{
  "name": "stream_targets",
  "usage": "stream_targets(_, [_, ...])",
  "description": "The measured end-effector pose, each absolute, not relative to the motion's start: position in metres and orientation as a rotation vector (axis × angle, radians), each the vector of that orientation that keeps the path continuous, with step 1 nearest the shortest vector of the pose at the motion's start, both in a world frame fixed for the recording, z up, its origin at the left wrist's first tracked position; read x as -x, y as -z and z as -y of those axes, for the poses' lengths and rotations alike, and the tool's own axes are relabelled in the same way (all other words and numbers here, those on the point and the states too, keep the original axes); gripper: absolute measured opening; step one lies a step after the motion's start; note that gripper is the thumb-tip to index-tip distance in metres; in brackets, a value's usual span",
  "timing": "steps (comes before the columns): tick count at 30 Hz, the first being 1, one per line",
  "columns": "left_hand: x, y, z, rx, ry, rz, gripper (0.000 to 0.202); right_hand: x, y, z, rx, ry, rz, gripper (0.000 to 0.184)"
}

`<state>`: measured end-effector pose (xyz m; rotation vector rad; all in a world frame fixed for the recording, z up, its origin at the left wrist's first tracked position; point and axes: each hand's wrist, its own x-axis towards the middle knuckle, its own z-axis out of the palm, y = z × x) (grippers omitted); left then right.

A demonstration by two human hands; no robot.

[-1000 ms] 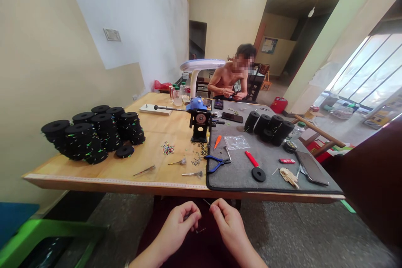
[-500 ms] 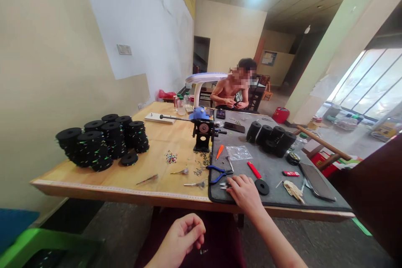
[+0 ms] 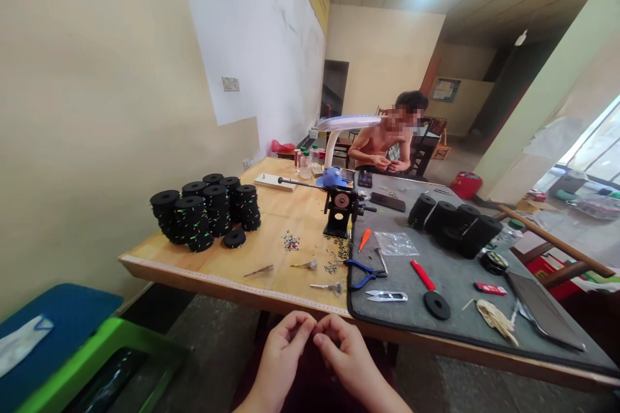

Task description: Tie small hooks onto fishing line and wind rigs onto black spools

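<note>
Facing each other: left hand (image 3: 282, 353) and right hand (image 3: 349, 355), off the near edge of the grey mat (image 3: 387, 321), toward its left corner.
Grip: thumbs and forefingers curled, the two hands' tips about meeting; whether they pinch anything, I cannot tell.
Silver snips (image 3: 387, 297): untouched on the mat near that corner (blades pointing left); a blind reach could prick a finger.
Thin stick (image 3: 323, 286): just left of the mat, on the wooden table (image 3: 271, 206); a brushing forearm could sweep it off.
Loose dark bits (image 3: 334, 262): beside the mat's left border; a dragged wrist could scatter them into the coloured beads (image 3: 291, 241).
Floor (image 3: 465, 377): below the mat's near edge; with seemingly no tabletop under the hands, a loose pinch could lose anything tiny there.
</note>
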<state>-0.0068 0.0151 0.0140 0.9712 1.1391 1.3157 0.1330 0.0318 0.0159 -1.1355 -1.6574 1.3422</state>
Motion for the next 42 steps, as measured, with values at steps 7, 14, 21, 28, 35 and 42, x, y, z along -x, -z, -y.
stream_targets(7, [0.029,0.006,-0.020,-0.717,-1.249,-1.209,0.042,-0.112,-0.021,-0.059,1.311,-1.011,1.929,0.018])
stream_targets(14, [0.055,0.017,-0.008,-1.133,-1.372,-1.447,0.031,-0.095,-0.029,-0.082,1.391,-0.662,2.232,0.014])
stream_targets(21, [0.065,0.024,-0.007,-1.713,-1.441,-1.513,0.017,-0.077,-0.031,-0.097,1.382,-0.501,2.423,0.016])
stream_targets(28, [0.076,0.029,-0.012,-2.105,-1.461,-1.629,0.023,-0.065,-0.030,-0.103,1.336,-0.477,2.485,0.017])
stream_targets(35, [0.081,0.030,-0.016,-2.240,-1.358,-1.724,0.026,-0.060,-0.032,-0.107,1.342,-0.474,2.520,0.018])
stream_targets(42, [0.083,0.031,-0.022,-2.338,-1.208,-1.866,0.033,-0.060,-0.036,-0.108,1.344,-0.423,2.555,0.017])
